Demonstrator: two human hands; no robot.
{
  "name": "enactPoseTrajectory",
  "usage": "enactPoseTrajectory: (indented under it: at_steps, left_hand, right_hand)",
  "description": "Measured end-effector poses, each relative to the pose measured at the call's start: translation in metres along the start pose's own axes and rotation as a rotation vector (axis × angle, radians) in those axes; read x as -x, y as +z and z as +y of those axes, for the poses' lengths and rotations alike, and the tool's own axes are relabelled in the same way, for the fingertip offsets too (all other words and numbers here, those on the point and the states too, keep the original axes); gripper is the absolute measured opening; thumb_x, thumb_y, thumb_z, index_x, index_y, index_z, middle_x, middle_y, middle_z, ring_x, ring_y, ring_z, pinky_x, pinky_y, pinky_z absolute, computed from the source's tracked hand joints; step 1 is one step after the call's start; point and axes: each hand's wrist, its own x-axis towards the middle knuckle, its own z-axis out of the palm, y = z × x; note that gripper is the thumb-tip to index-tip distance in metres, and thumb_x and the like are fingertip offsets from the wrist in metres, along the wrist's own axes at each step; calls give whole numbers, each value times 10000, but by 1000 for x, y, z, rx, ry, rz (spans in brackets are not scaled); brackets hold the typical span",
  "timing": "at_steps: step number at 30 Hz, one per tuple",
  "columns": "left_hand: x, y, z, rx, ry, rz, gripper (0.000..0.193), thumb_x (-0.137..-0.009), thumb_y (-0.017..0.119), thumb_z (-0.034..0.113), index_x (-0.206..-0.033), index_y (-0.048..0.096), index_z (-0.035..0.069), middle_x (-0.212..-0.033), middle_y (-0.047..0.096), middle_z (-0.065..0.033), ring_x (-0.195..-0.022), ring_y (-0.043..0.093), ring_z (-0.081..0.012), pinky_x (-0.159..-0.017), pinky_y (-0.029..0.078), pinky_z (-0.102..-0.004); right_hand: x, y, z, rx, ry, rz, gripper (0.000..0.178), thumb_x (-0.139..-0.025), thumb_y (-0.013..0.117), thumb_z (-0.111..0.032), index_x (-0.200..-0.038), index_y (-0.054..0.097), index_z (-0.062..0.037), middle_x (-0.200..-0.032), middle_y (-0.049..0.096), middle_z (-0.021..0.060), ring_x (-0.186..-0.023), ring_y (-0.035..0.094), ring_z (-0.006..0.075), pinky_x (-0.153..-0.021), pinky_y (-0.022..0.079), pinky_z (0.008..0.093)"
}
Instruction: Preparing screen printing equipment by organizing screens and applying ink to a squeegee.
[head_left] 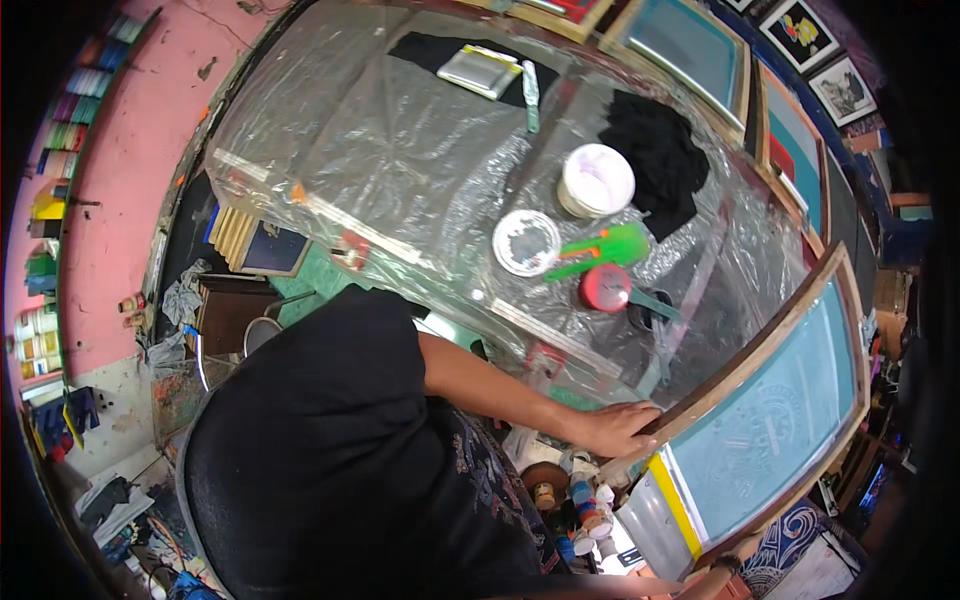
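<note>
A wooden screen printing frame [858, 400] with blue-green mesh and a faint round design leans at the lower right. My left hand [615, 430] grips its near left corner, the fingers over the wooden edge. My right hand [742, 550], with a dark band at the wrist, is by the frame's lower edge. Its fingers are mostly hidden, so its hold cannot be made out. A silver metal trough with a yellow edge [652, 515] lies against the frame's lower left side, between my hands.
The plastic-covered table [400, 170] holds a white tub [597, 182], a white lid [526, 243], a green scraper [610, 247], a red-lidded jar [605, 288], black cloth [660, 150] and another silver trough [480, 72]. More frames [690, 50] stand along the far side. Small paint bottles [592, 515] cluster below.
</note>
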Motion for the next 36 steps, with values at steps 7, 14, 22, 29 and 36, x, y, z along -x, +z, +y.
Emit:
enactPoseTrajectory:
  at_steps: [7, 14, 22, 29, 36]
  left_hand:
    - [99, -170, 22, -157, 282, 161, 510, -965, 598, 324, -1272, 520, -76, -1138, 556, -259, -1091, 577, -439, -915, 477, -485]
    - [300, -390, 48, -363, 173, 424, 489, -978, 553, 381, -1205, 598, -50, -1122, 604, -259, -1087, 598, -418, -935, 485, -481]
    - [518, -567, 46, -470, -156, 743, 591, -986, 465, 398, -1291, 581, -95, -1340, 573, -286, -1237, 562, -412, -1076, 430, -433]
    - [664, -626, 25, -339, -338, 886, 534, -978, 445, 331, -1280, 601, -81, -1290, 622, -275, -1214, 589, -381, -1064, 428, -403]
    - [744, -678, -14, -315, -381, 1114, 525, -960, 443, 347, -1261, 625, -42, -1224, 657, -276, -1172, 618, -374, -1013, 444, -404]
  right_hand:
    - [145, 92, -132, -224, -61, 67, 615, -1020, 386, -433, -1359, 560, 50, -1324, 606, 180, -1214, 573, 315, -1052, 434, 405]
    - [407, 346, -319, -348, -287, -9, 531, -1036, 387, -330, -1416, 507, 22, -1359, 558, 137, -1202, 563, 295, -1051, 451, 402]
    - [567, 597, -421, -374, -29, -279, 536, -1032, 448, -438, -1286, 593, 10, -1198, 638, 110, -1060, 643, 248, -941, 524, 381]
    - [648, 757, -448, -364, -74, -396, 378, -1061, 474, -352, -1074, 635, -10, -933, 609, 33, -855, 602, 172, -787, 515, 348]
    - [687, 887, -457, -295, -28, -541, 540, -1015, 536, -409, -1231, 599, 82, -1134, 634, 124, -993, 625, 257, -872, 508, 391]
